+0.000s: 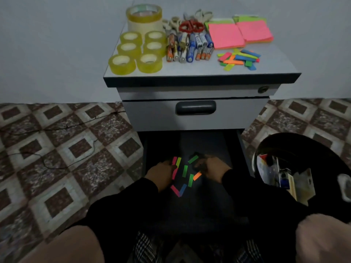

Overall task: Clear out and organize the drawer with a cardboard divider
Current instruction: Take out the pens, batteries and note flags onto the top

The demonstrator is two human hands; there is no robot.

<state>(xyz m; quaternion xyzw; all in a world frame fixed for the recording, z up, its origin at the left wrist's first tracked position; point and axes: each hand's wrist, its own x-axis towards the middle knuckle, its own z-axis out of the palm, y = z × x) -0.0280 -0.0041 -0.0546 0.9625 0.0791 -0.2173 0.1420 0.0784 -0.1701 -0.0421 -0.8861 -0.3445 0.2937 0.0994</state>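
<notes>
A: Fig. legend, head view. What's in the open drawer [207, 149]?

B: Loose coloured paper tabs [185, 170] scattered flat on the dark drawer floor, btwn the two hands. Pink, green, orange, blue strips; some overlap.

A: Hands?

B: Left hand [161, 172] at the pink/yellow strips on the left of the scatter, fingers curled down onto them; appears to pinch one, though the dim light makes that unsure. Right hand [208, 166] on the right of the scatter, fingers bent over a green strip and something dark; can't tell whether it grips anything.

A: Handling?

B: Judgement: tabs are v. light, thin, limp, lie flush w/ the floor, so hard to get under. Best to slide or rake them into a pile w/ fingertips, then pinch the stack at its edges. Easily creased or blown about.

A: Where do they go?

B: Prob. w/ the matching tab pile [238, 58] on the cabinet worktop [273, 61], beside the sticky-note pads [226, 36], batteries [190, 47] and tape rolls [140, 52]. A black bin [296, 147] stands just right of the drawer.

A: Divider?

B: No cardboard divider in view.
</notes>
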